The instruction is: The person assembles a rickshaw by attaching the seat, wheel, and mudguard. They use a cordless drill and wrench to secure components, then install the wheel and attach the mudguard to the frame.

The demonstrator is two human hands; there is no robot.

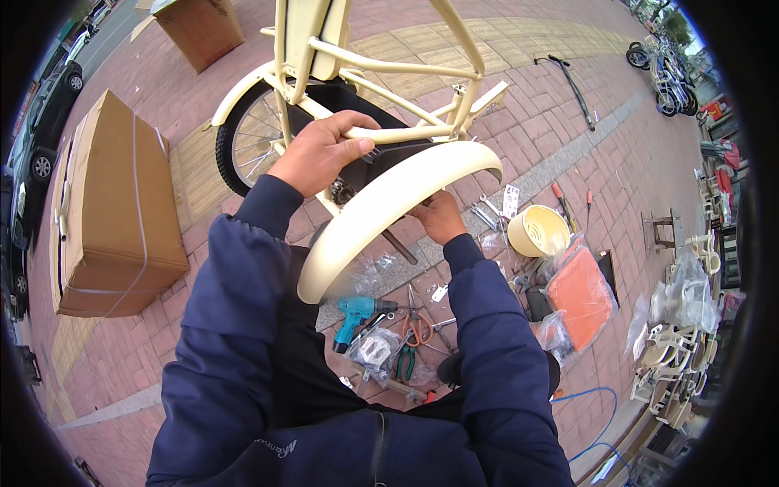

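A cream tricycle or bicycle frame [389, 69] stands in front of me, with a spoked wheel [247, 134] on its left side. My left hand [318, 154] is closed round a cream tube of it, thumb on top. Below this tube a curved cream mudguard [398, 199] arches across the view. My right hand [441, 217] is at the mudguard's near underside, fingers curled in; their tips and whatever they hold are hidden. A dark metal bar [399, 247] sticks out below the mudguard, close to that hand.
On the brick paving lie a teal cordless drill [355, 318], pliers [406, 357], spanners [487, 215] and screwdrivers [561, 199]. A cream basket [538, 230] and an orange wrapped panel [580, 296] are at right. Cardboard boxes [122, 219] stand left; a floor pump [574, 89] lies far right.
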